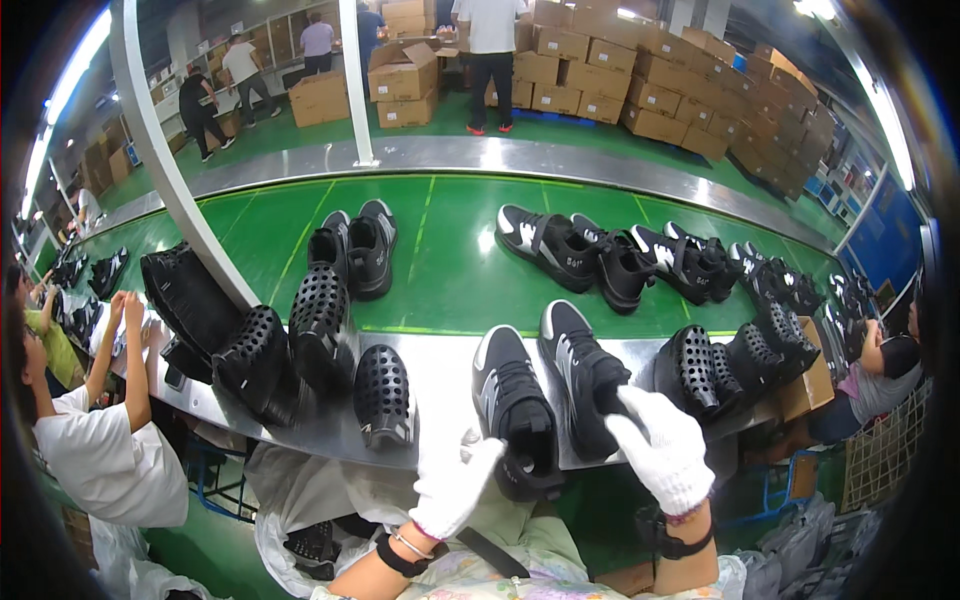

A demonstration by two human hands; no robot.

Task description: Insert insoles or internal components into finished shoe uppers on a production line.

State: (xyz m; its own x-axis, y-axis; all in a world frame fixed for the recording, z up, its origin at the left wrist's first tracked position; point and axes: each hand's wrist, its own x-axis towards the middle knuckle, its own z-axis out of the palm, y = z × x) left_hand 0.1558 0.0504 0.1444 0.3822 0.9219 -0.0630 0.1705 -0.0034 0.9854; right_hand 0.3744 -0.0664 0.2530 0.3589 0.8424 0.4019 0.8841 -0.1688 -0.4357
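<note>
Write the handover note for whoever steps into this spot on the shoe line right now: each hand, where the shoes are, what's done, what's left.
Left hand: white glove, at the heel of the left black sneaker; grip unclear.
Right hand: white glove, fingers on the right black sneaker, near its heel.
Both sneakers lie side by side on the steel ledge, toes toward the green belt.
Done: more black sneaker pairs already ride the belt.
Left, apparently: this pair is not yet on the belt. Perforated black shoe forms sit on the ledge either side.
</note>
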